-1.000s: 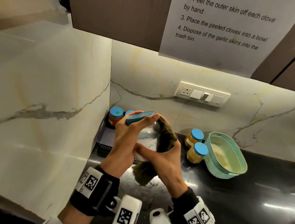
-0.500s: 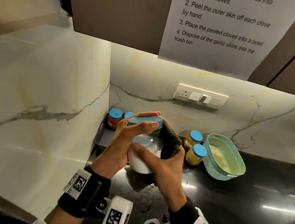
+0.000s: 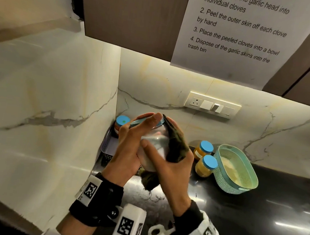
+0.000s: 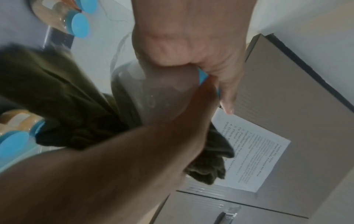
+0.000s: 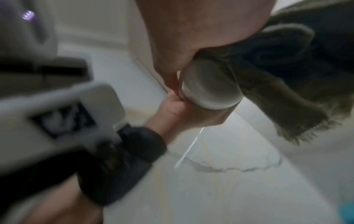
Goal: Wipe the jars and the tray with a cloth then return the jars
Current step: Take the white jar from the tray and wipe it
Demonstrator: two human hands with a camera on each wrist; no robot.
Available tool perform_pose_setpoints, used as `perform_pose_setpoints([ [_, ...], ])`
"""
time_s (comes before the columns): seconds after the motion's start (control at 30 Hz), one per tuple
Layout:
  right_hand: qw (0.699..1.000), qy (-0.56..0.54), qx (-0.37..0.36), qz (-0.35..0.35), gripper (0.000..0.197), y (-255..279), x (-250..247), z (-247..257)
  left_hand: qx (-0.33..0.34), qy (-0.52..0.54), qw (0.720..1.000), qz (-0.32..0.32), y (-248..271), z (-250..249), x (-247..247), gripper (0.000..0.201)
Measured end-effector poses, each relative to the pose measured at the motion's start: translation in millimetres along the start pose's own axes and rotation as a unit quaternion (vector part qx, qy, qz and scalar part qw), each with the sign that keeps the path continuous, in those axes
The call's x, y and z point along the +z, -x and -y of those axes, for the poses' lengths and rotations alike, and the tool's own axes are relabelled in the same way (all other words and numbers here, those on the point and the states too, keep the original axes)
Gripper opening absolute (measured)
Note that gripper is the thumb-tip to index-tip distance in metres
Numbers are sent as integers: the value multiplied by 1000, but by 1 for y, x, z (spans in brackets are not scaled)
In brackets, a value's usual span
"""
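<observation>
Above the counter, both hands hold a clear jar [image 3: 157, 145] of white powder with a blue lid. My left hand [image 3: 129, 145] grips it round the lid and upper side; the same jar [image 4: 153, 94] shows in the left wrist view. My right hand [image 3: 172, 167] wraps a dark olive cloth [image 3: 176, 145] round the jar's right side, thumb across the front. From below, the right wrist view has the jar's base [image 5: 208, 92] and the cloth [image 5: 277, 84]. A purple tray [image 3: 108, 147] in the corner holds a red-filled jar [image 3: 120, 124].
Two yellow-filled jars with blue lids [image 3: 203, 149] [image 3: 206, 166] stand on the black counter [image 3: 254, 219] right of my hands. Beside them sits a teal basket [image 3: 245, 185]. Marble walls close the corner at left and behind. A cabinet with a paper sheet [image 3: 242, 31] hangs overhead.
The jar has tipped back and forth in my hands, and the cloth has shifted up round its right side. Both hands rose slightly in the picture.
</observation>
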State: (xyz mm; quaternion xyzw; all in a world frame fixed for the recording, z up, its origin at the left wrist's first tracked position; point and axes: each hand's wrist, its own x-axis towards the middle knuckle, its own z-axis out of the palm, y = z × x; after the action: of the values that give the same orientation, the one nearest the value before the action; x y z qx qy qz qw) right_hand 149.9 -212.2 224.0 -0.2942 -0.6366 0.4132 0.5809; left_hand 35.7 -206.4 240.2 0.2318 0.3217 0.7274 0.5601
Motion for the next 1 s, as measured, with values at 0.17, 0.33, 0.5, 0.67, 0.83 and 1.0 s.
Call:
perform_pose_setpoints([
  [0.17, 975, 140, -174, 20, 74, 5, -10, -16, -19, 1, 1000, 2, -1, 2, -3, 84],
  [0.33, 996, 57, -61, 14, 86, 9, -3, -16, -9, -2, 1000, -28, -3, 2, 2, 90],
  [0.5, 962, 183, -197, 36, 77, 13, -13, -32, -38, -38, 997, -61, 0, -1, 3, 78],
  [0.67, 993, 84, -58, 54, 90, 6, -15, -34, -31, -77, 990, -114, 1, 5, 0, 67],
  [0.83, 961, 213, -136, 116, 105, 16, -29, -46, -54, -68, 991, -99, 4, 2, -4, 68],
  [1.0, 975, 161, -132, 76, 96, 9, -22, -44, -47, -78, 991, -96, 3, 11, -5, 71],
])
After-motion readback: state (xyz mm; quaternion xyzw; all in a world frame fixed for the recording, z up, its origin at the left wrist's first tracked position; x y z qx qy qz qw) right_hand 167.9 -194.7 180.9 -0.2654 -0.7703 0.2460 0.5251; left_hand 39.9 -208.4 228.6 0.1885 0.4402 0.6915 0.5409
